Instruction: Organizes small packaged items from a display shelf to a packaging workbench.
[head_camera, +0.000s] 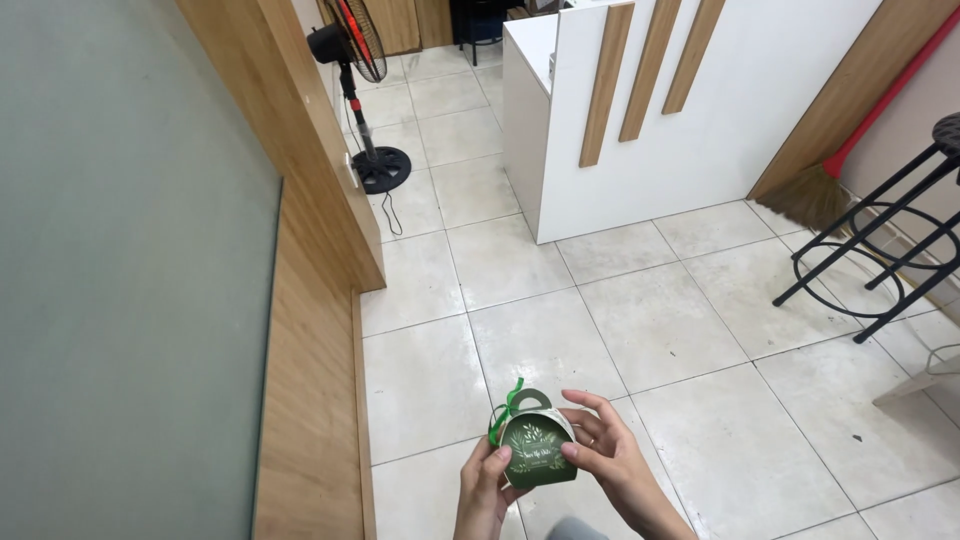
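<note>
A small dark green gift box (537, 449) with a pale leaf pattern, a looped handle and a bright green ribbon sits low in the head view, held over the tiled floor. My left hand (484, 487) grips its left side with the thumb on the front face. My right hand (608, 454) holds the right side, thumb pressed on the front and fingers curled behind it.
A wood-trimmed wall with a grey-green panel (130, 250) runs along the left. A black and red standing fan (358, 60) stands at the back. A white counter with wooden slats (640, 110) is ahead, and a black metal stool (880, 250) and a broom (820, 190) are at right.
</note>
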